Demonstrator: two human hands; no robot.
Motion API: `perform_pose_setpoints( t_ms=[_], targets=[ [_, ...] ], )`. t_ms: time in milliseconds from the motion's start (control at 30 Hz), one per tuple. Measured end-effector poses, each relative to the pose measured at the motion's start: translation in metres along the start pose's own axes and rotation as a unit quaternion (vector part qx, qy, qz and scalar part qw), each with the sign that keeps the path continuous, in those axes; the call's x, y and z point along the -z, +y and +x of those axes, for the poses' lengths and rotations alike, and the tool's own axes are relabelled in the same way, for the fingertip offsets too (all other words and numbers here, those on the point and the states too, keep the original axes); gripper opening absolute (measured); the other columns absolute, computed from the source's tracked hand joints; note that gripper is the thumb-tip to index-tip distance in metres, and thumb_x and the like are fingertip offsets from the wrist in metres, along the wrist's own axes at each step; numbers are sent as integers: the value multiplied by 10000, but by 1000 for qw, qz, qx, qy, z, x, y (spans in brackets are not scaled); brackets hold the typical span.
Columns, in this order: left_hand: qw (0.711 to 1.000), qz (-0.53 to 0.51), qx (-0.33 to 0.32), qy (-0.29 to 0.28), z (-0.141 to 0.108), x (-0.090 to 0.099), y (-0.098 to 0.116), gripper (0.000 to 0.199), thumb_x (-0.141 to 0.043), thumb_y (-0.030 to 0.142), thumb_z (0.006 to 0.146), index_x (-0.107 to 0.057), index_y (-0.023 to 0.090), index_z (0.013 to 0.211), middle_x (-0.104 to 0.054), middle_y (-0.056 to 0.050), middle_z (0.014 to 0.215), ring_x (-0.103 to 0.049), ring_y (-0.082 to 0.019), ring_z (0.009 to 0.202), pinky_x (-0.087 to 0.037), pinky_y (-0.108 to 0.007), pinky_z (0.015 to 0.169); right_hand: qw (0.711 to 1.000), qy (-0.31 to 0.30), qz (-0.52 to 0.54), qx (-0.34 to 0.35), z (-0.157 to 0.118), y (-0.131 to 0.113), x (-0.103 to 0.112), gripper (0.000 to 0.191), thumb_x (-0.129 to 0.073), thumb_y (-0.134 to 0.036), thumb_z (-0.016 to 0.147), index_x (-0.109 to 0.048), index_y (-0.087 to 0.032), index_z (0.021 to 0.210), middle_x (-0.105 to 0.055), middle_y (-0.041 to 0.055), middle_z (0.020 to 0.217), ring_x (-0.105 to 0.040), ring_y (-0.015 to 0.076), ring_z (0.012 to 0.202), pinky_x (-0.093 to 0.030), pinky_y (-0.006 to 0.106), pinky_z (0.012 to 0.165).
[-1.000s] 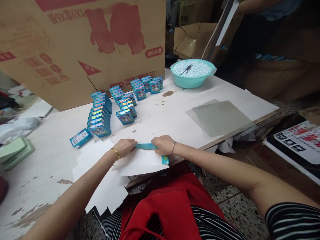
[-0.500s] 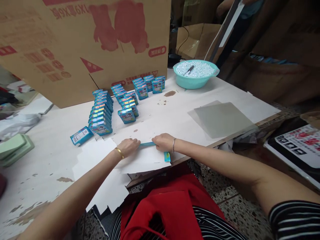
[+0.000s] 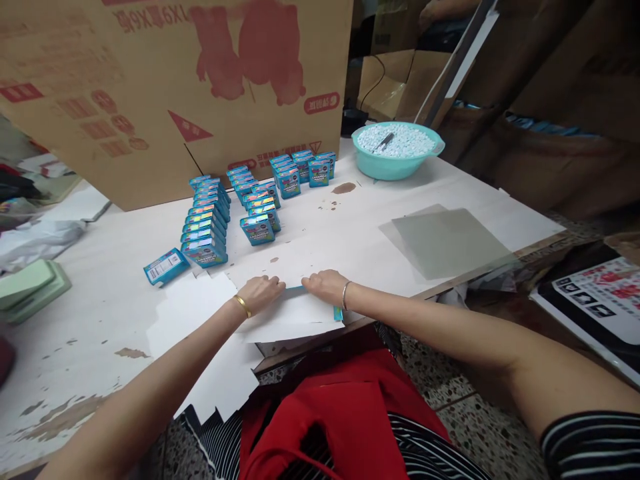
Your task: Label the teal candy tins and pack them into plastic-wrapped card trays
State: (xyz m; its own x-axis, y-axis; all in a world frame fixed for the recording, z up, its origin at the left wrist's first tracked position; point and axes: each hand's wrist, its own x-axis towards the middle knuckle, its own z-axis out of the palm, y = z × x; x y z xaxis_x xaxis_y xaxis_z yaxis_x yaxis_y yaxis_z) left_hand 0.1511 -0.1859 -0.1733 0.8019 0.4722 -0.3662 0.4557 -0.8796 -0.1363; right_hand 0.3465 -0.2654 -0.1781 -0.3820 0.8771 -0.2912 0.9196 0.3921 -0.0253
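Observation:
Both hands grip the far edge of a white card box blank (image 3: 293, 312) near the table's front edge. My left hand (image 3: 263, 293) has its fingers closed on the left part of that edge. My right hand (image 3: 325, 287) pinches it a little to the right. Between them a thin blue printed strip shows along the edge. A small blue tab (image 3: 338, 313) peeks out below my right wrist. More white card blanks (image 3: 193, 310) lie spread to the left, some overhanging the table edge. What the fingertips press on is partly hidden.
Rows of blue candy boxes (image 3: 257, 230) stand before a large cardboard carton (image 3: 150, 133); one box (image 3: 166, 267) lies flat. A turquoise basin (image 3: 387, 167) holds pale pellets and a dark scoop. Translucent sheets (image 3: 450, 240) lie right. A green object (image 3: 37, 290) sits left.
The blue strip between my hands has narrowed, and less of the blue tab by my right wrist shows. Both hands stay closed on the edge. The view has shifted slightly.

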Motion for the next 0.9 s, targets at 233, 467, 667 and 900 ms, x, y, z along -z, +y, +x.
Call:
perform_pose_setpoints(
  t_ms=[233,467,667,900],
  targets=[
    [999,9,-29,8,4,13,9,214,-400,178,891,-580,158,1004,-619,-123,983,-626,-229,834,-451,-330,663,1000,-7,4,-14,3,-4,2,281,-316,-57,907,-511,-115,1100,-643,179,1021,-649,272,931,-506,370,686],
    [1000,4,-7,9,24,14,12,198,-421,215,901,-608,173,956,-650,-99,910,-625,-210,773,-437,-319,651,999,-18,29,-19,0,3,5,272,-352,-96,908,-523,-149,1113,-664,155,1024,-647,268,969,-493,354,714],
    [996,-31,40,78,9,47,53,189,-436,174,888,-611,153,957,-623,-134,1003,-578,-249,962,-438,-366,784,994,-17,82,-68,-7,5,0,259,-409,-151,888,-540,-158,1112,-680,148,1015,-657,249,952,-483,315,701],
    [992,-100,67,23,-18,43,152,191,-429,166,880,-616,127,883,-638,-151,876,-616,-255,868,-440,-381,741,975,-3,169,-145,-17,-2,-7,263,-436,-133,848,-565,-147,1076,-675,141,1031,-650,234,951,-462,280,693]
  ],
)
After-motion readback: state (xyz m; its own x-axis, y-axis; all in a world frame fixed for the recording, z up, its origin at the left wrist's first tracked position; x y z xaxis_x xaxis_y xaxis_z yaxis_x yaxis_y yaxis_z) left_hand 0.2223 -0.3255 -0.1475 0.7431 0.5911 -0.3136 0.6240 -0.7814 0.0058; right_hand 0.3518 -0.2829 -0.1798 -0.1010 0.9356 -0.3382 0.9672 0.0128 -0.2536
